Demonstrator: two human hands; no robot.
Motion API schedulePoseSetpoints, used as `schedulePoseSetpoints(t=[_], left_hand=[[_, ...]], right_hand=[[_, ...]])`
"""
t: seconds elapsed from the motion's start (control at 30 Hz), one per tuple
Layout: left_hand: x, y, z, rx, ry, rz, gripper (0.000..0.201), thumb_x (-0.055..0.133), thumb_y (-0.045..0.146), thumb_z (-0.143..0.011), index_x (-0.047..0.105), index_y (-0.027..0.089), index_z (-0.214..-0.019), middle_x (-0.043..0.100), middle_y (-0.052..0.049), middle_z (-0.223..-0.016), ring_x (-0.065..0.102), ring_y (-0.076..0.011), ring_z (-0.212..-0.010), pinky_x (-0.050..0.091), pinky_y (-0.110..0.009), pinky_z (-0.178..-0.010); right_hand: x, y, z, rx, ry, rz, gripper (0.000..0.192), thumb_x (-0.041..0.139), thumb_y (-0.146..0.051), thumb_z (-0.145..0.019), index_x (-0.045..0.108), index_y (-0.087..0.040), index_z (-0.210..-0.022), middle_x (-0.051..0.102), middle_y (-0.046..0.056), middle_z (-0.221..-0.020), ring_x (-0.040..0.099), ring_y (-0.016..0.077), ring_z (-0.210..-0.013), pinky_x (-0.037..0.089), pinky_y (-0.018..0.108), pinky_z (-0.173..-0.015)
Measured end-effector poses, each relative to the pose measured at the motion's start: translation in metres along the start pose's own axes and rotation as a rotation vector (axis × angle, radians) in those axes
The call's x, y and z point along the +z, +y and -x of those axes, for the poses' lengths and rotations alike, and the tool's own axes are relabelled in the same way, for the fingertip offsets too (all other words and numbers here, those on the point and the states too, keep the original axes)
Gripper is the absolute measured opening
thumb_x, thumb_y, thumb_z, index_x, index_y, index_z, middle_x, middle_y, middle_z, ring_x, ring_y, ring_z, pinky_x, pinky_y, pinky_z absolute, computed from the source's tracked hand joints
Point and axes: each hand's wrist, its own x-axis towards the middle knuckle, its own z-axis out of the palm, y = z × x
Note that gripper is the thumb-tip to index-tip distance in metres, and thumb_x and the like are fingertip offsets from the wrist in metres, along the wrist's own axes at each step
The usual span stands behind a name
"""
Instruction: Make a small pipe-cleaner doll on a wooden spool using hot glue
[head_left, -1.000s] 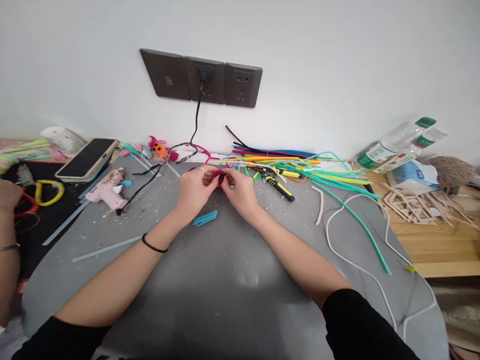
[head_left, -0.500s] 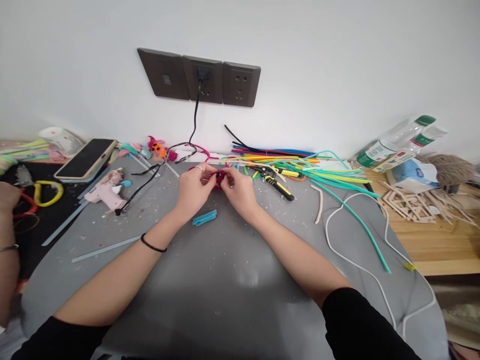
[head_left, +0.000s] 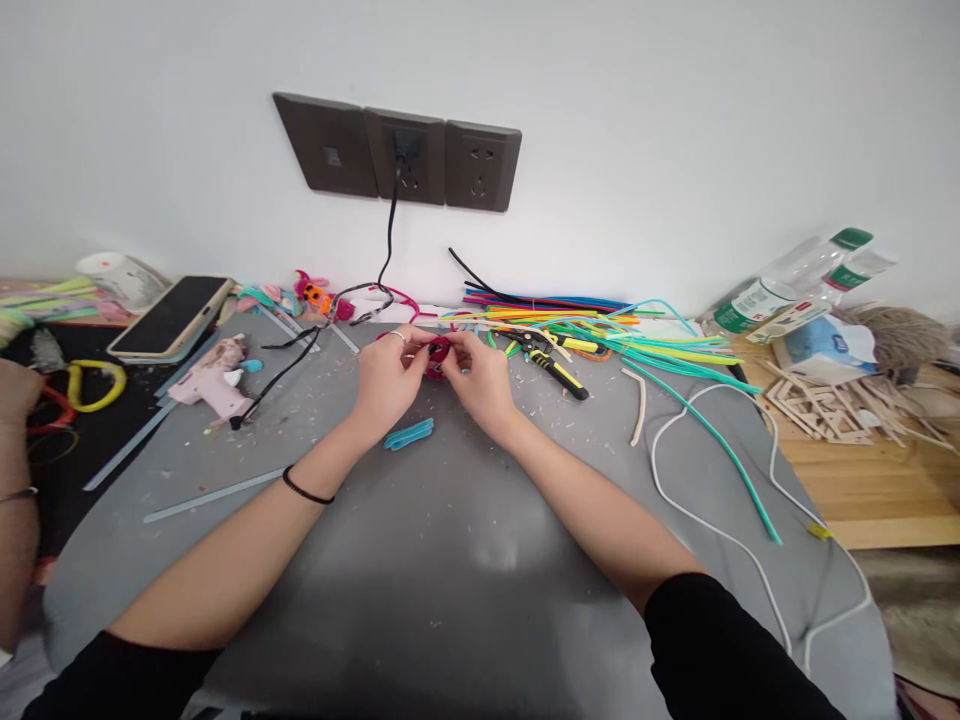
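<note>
Between my fingertips is a small dark-red fuzzy piece [head_left: 437,354] with a black spot, apparently bent pipe cleaner; the fingers hide much of it. My left hand [head_left: 391,375], with a ring on one finger, pinches its left side. From the other side my right hand [head_left: 480,378] grips it with thumb and fingertips. Just below the hands lies a folded light-blue pipe cleaner bundle [head_left: 409,434] on the grey table mat [head_left: 450,570]. Pliers [head_left: 555,368] with black and yellow handles rest to the right of my right hand.
A pink glue gun [head_left: 214,382] and a phone [head_left: 174,318] lie to the left. Many coloured pipe cleaners [head_left: 600,325] line the wall. A white cable [head_left: 660,480] loops at right, near bottles [head_left: 780,290] and wooden sticks [head_left: 825,405]. Another person's hand [head_left: 19,395] is at far left.
Both hands stay in place with small finger movements. The red piece has turned slightly, and more of its round red face shows between the fingers.
</note>
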Motion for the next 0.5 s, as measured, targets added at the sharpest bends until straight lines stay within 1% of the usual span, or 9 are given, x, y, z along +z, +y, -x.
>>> schedulePoseSetpoints(t=[0.17, 0.33, 0.4, 0.5], left_hand=[[0.005, -0.007, 0.000, -0.102, 0.032, 0.206, 0.017, 0.066, 0.032, -0.084, 0.069, 0.018, -0.095, 0.080, -0.009, -0.094, 0.079, -0.0228, -0.083, 0.065, -0.034, -0.076], [0.011, -0.009, 0.000, -0.191, 0.031, 0.349, 0.021, 0.072, 0.037, -0.080, 0.068, 0.020, -0.091, 0.078, -0.007, -0.088, 0.077, -0.0228, -0.084, 0.066, -0.037, -0.079], [0.011, -0.009, 0.000, -0.205, 0.058, 0.383, 0.023, 0.073, 0.038, -0.078, 0.069, 0.019, -0.090, 0.078, -0.006, -0.088, 0.075, -0.0212, -0.082, 0.065, -0.037, -0.079], [0.010, -0.010, -0.001, -0.196, 0.111, 0.376, 0.026, 0.075, 0.037, -0.074, 0.072, 0.017, -0.089, 0.077, -0.006, -0.089, 0.071, -0.0181, -0.076, 0.064, -0.032, -0.071]], right_hand=[[0.001, -0.001, 0.000, 0.006, 0.028, -0.050, 0.019, 0.055, -0.018, -0.093, 0.070, -0.019, -0.105, 0.080, 0.005, -0.090, 0.076, 0.0165, -0.075, 0.062, 0.029, -0.074], [0.000, 0.002, -0.002, 0.008, 0.045, -0.070, 0.018, 0.057, -0.020, -0.093, 0.071, -0.020, -0.104, 0.081, 0.005, -0.090, 0.076, 0.0168, -0.075, 0.063, 0.030, -0.074], [0.000, 0.002, -0.002, 0.005, 0.037, -0.070, 0.019, 0.056, -0.021, -0.093, 0.071, -0.020, -0.104, 0.081, 0.005, -0.091, 0.075, 0.0169, -0.075, 0.062, 0.030, -0.073], [0.001, 0.003, -0.002, -0.008, 0.007, -0.076, 0.019, 0.056, -0.023, -0.094, 0.071, -0.019, -0.105, 0.080, 0.006, -0.091, 0.075, 0.0174, -0.075, 0.062, 0.029, -0.072]])
